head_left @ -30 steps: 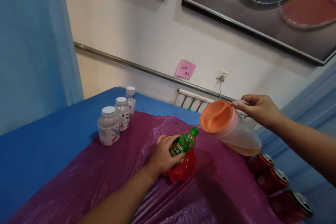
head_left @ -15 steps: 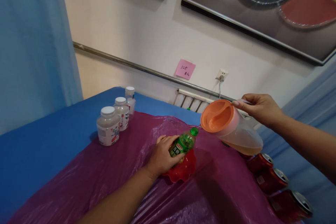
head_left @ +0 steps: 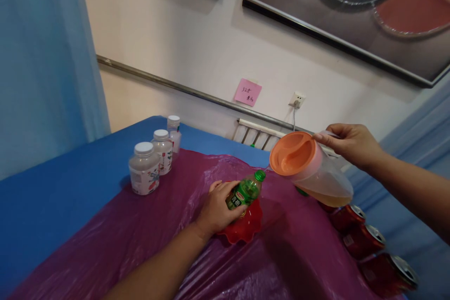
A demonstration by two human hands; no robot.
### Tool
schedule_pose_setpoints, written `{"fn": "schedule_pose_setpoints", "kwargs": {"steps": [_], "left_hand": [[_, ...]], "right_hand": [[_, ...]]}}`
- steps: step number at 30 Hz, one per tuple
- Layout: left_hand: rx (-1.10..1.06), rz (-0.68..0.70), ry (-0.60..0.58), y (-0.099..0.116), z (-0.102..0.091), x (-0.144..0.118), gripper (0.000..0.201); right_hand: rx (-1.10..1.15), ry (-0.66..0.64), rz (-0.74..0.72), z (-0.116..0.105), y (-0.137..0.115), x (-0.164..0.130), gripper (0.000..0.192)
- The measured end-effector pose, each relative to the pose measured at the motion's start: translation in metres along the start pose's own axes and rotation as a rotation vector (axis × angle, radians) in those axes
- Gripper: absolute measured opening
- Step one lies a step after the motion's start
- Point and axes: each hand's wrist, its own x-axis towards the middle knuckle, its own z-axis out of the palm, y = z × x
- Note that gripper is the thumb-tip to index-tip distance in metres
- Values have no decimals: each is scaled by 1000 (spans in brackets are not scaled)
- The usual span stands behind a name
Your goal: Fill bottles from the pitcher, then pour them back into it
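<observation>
I observe my left hand (head_left: 216,208) wrapped around a small green-capped plastic bottle (head_left: 245,191), which leans towards the right hand and rests in a red scalloped plastic dish (head_left: 246,227). My right hand (head_left: 349,143) grips the handle of a clear plastic jug with an orange lid (head_left: 309,168), tilted so its spout sits just beside the bottle's cap; amber liquid lies low in the jug. In my judgement, the narrow neck could miss the stream, spilling onto the purple plastic sheet (head_left: 140,243) over the blue worktop (head_left: 52,197). Beyond the left hand stand three white-capped jars (head_left: 144,168). Below the right hand lie red drink cans (head_left: 365,241).
</observation>
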Motion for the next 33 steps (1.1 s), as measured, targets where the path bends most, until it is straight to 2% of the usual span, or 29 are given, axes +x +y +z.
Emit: {"fn": "schedule_pose_setpoints", "kwargs": {"steps": [33], "left_hand": [[-11, 12, -9, 1, -1, 0, 57]], "right_hand": [[-7, 3, 16, -2, -4, -2, 69]]}}
